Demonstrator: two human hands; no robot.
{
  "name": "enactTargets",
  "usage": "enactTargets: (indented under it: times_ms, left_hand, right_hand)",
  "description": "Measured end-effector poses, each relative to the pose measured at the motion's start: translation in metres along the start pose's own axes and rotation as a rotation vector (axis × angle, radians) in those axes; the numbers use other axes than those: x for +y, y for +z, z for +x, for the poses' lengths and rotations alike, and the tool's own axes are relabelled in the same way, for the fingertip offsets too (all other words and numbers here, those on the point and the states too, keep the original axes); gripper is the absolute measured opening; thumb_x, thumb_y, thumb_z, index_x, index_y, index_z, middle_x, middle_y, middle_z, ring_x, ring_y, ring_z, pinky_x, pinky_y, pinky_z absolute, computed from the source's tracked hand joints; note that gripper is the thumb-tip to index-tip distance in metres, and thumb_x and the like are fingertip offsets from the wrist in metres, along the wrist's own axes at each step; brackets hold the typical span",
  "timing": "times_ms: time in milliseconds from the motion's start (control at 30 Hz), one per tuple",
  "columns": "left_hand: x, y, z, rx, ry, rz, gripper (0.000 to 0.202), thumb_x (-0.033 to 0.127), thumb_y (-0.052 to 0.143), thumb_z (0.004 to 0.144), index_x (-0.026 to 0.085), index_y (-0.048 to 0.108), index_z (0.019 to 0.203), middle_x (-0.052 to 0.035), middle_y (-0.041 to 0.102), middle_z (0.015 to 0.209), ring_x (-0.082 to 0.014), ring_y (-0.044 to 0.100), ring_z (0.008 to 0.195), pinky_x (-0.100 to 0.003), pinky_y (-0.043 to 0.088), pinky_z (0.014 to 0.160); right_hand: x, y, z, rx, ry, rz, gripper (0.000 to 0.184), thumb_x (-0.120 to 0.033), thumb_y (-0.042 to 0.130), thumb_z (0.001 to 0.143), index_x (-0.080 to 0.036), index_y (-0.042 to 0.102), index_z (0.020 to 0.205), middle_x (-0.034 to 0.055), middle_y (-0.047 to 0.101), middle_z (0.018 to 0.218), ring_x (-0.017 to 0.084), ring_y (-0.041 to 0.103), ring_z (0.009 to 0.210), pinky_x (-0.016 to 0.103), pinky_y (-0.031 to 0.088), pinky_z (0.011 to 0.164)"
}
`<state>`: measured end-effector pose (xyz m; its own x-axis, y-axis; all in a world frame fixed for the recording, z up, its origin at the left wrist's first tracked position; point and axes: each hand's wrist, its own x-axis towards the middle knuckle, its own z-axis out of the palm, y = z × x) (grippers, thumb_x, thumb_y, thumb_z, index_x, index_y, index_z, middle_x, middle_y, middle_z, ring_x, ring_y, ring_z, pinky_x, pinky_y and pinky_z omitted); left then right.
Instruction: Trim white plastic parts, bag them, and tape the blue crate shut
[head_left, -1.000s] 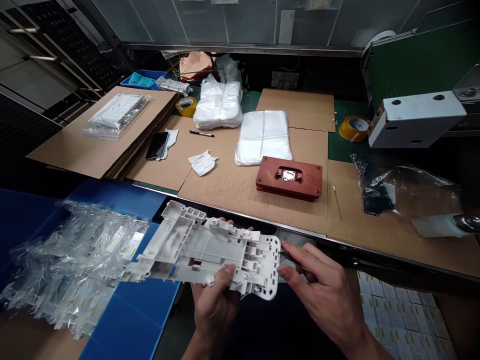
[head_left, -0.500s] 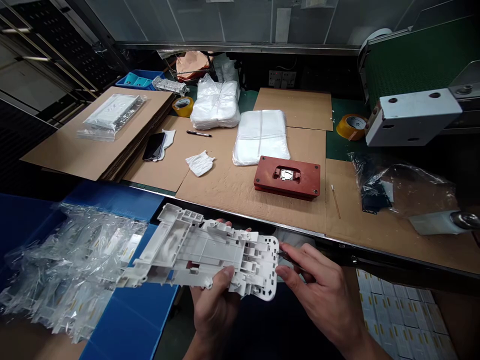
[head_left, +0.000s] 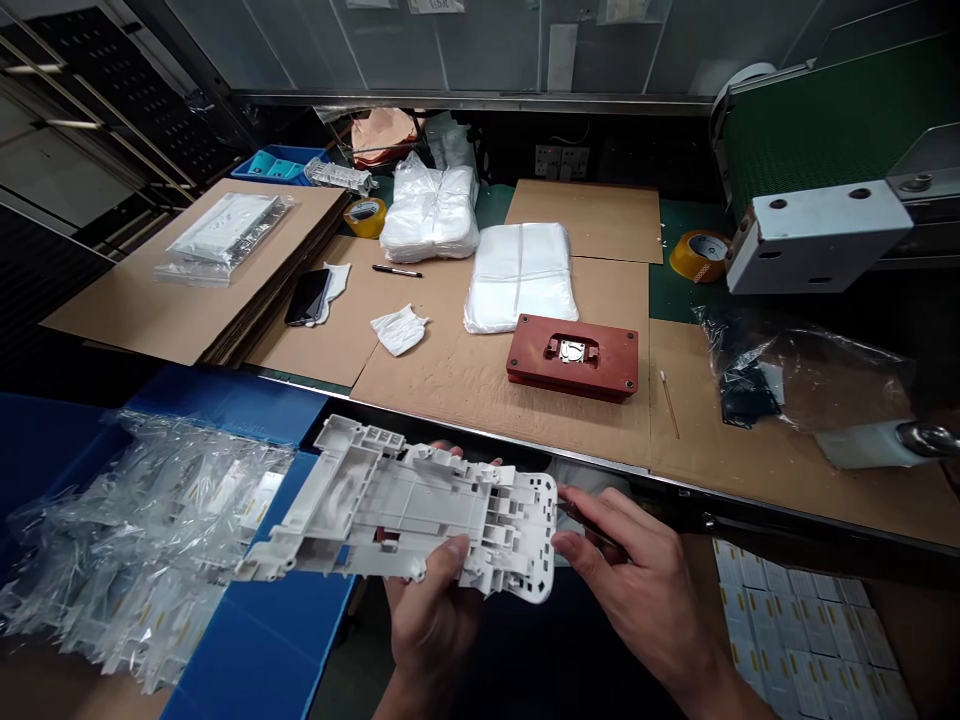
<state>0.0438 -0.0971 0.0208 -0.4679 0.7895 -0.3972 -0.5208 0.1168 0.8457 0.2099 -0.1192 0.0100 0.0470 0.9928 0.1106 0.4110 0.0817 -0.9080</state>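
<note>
Your left grip [head_left: 431, 625] was clamped on a white moulded plastic frame [head_left: 397, 520], thumb on top and fingers beneath, with the frame lying crosswise just above that hand. Your right grip [head_left: 637, 590] was pinched together on a slim dark tool [head_left: 589, 524], its tip at the frame's right end. Left of the grips, clear bags of parts [head_left: 142, 540] lay over a blue plastic bin [head_left: 225, 395]; below the right grip stood rows of white cartons [head_left: 795, 640]. Beyond the frame, on the cardboard-covered surface [head_left: 450, 410], sat a red fixture plate [head_left: 570, 375] and a bagged white pack [head_left: 521, 280].
</note>
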Motion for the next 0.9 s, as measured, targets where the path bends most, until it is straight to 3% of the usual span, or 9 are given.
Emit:
enactTargets:
  times_ms: [333,600,900]
  left_hand:
    - [-0.0039,-0.0049,-0.0022,0.032,-0.015,-0.026,0.083,0.013,0.078,0.057,0.031,0.057,0.135,-0.0031,0.066,0.135,-0.0412,0.037,0.146,-0.06,0.04,0.115]
    - [-0.0002,0.0012,-0.0023,0.046,0.004,-0.036,0.083,0.012,0.077,0.055,0.03,0.059,0.134,-0.004,0.066,0.134,-0.0429,0.039,0.144,-0.064,0.034,0.118]
    - [0.0032,0.0039,-0.0058,0.049,0.017,-0.014,0.08,0.013,0.076,0.058,0.03,0.058,0.134,-0.0032,0.067,0.134,-0.0416,0.042,0.143,-0.061,0.036,0.118]
  right_hand:
    - [-0.0026,0.0046,-0.0037,0.009,-0.048,-0.003,0.023,-0.033,0.065,0.097,-0.021,0.076,0.113,-0.0016,0.059,0.073,0.009,0.054,0.059,0.02,0.045,0.055]
    - [-0.0036,-0.0012,-0.0052,-0.059,-0.113,-0.114,0.062,-0.056,0.073,0.084,-0.015,0.068,0.13,0.0035,0.061,0.08,0.016,0.061,0.066,0.026,0.052,0.057]
    - [-0.0002,0.0034,-0.0067,-0.058,-0.137,-0.076,0.052,-0.05,0.074,0.087,-0.016,0.071,0.125,0.0001,0.052,0.073,0.013,0.053,0.061,0.025,0.046,0.053]
